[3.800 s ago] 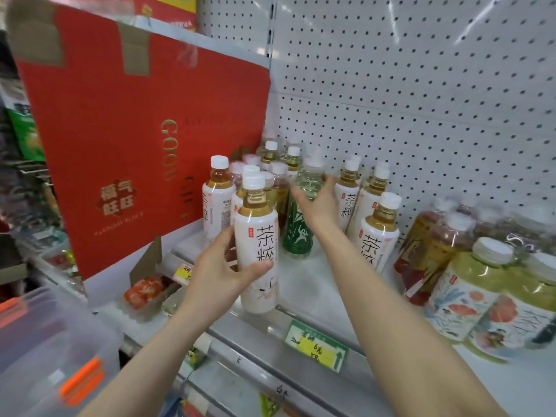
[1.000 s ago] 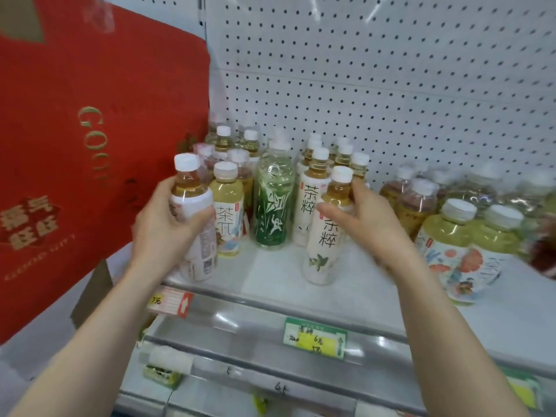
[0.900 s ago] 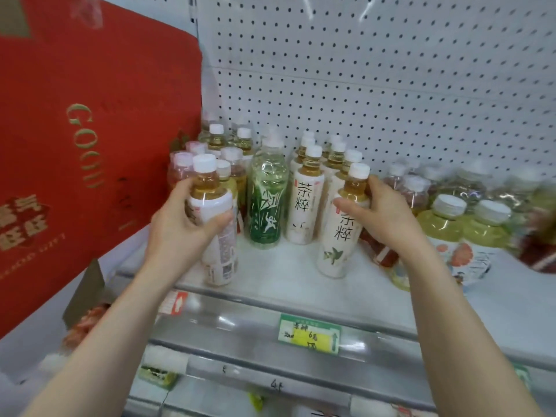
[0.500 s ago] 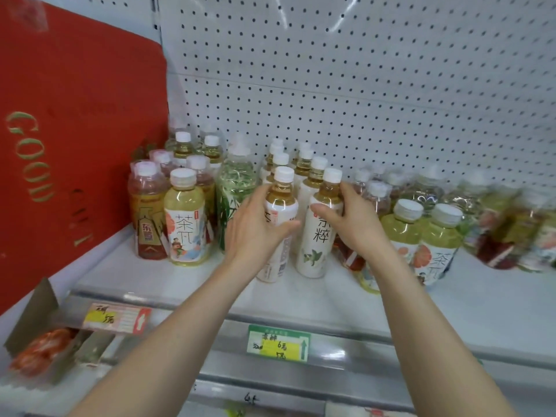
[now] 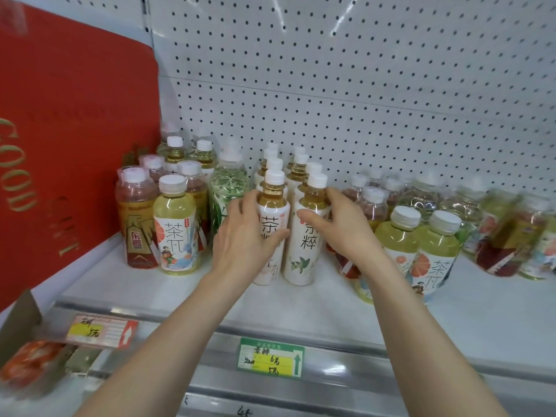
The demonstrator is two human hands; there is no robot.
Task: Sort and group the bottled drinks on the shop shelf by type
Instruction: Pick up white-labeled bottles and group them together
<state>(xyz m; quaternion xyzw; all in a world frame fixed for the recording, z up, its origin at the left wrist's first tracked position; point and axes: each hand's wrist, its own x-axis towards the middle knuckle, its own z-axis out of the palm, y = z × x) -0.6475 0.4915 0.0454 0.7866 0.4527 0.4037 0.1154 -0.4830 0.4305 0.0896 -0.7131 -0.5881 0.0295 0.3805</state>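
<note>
Two white-labelled tea bottles are held side by side at the front of the shop shelf. The left hand is wrapped round the left tea bottle. The right hand grips the right tea bottle at its shoulder, with the thumb laid across the label. Both bottles appear to stand on the shelf, at the head of two rows of the same white-capped drink. It is judged that they are being lined up there so that this type is kept together.

Both labels are printed with "茶粹". To the left, "茶π" can be read on a yellow-green bottle, and "东鹏" on a red-and-gold bottle beside it. A green bamboo-patterned bottle stands between these and the tea rows. More 茶π bottles are grouped to the right. On the green price tag below, "6元" is handwritten. "GOOD" is printed in gold on the red box.
</note>
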